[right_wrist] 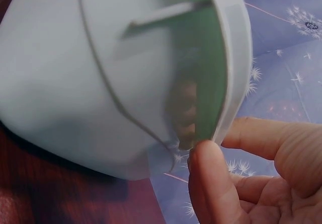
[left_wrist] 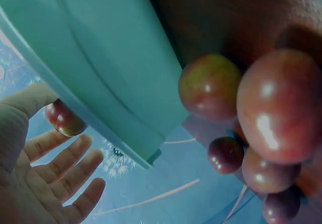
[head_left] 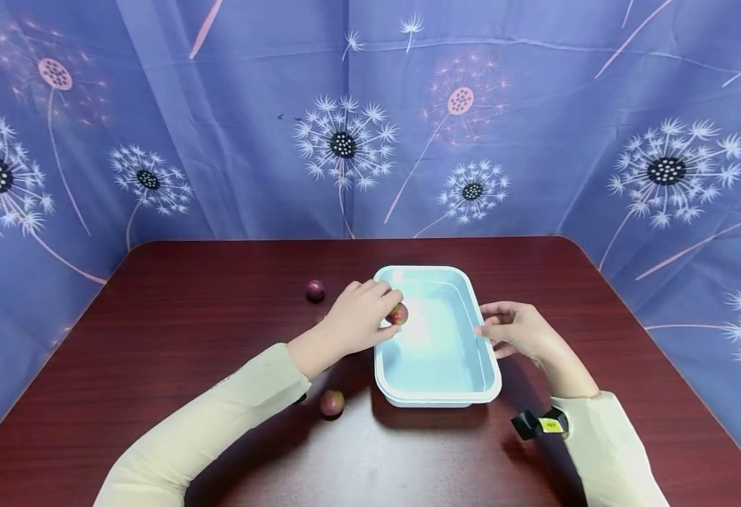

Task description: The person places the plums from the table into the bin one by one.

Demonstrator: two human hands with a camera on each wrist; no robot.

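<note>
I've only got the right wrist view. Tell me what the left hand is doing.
Observer: The left hand pinches a reddish fruit by the left rim of the basin.
Operator: Check for fruit elsewhere.
Observer: The head view shows a dark fruit on the table, to the left of the basin.
Operator: Now give me the basin's full outline; mine is cut off.
Observer: From the head camera, it is a rectangle with rounded corners.

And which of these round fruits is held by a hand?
The fruit pinched by the left hand, at the rim of the tub; the other visible fruits lie on the table.
</note>
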